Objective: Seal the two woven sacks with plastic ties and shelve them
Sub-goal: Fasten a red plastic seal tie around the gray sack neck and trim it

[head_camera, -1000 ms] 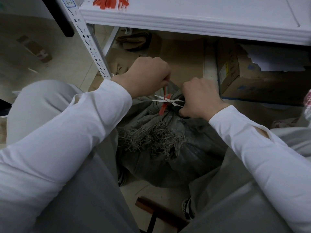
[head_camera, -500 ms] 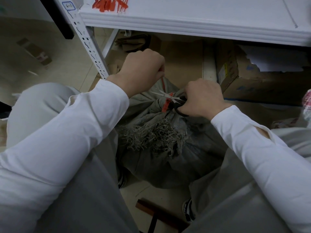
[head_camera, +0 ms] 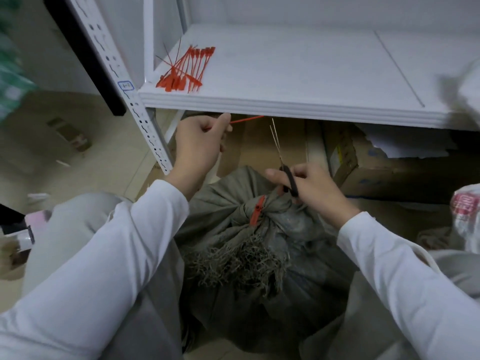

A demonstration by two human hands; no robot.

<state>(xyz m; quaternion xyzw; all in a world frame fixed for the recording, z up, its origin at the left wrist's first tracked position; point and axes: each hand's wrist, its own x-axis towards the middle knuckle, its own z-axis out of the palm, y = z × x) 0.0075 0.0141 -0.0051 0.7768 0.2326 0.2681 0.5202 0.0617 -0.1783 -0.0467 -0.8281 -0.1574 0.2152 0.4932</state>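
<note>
Grey woven sack [head_camera: 259, 294] stands on the floor btw the person's knees. Its neck is bunched & cinched by a red plastic tie [head_camera: 257, 212], w/ the frayed mouth fringe [head_camera: 239, 261] flopped toward the camera just below the tie. Just above-right of the sack neck, R hand [head_camera: 309, 189] is curled through the black handles of scissors [head_camera: 290, 181], blades pointing up & away, slightly apart. Above-left of the sack, L hand [head_camera: 198, 148] pinches a thin red strip [head_camera: 246, 119] btw thumb & fingers. It's prob. the trimmed tie tail, so sealing this sack looks done, shelving not. To do it well: tug-check that the tie bites the neck w/o slipping, then close the blades & park scissors + offcut before lifting. Grip the sack low on the body, not by fringe or tie; fabric looks slack, so expect contents to shift. Second sack: can't tell from this view. Above & beyond the sack runs a white metal shelf [head_camera: 298, 74], w/ spare red ties [head_camera: 185, 70] on it up-left of the sack, and a perforated upright [head_camera: 135, 110] further left. Behind the sack, to its right, is a cardboard box [head_camera: 363, 165]; far right, a white plastic bag [head_camera: 465, 219]; left, beige tiled floor [head_camera: 39, 165], blurred.
</note>
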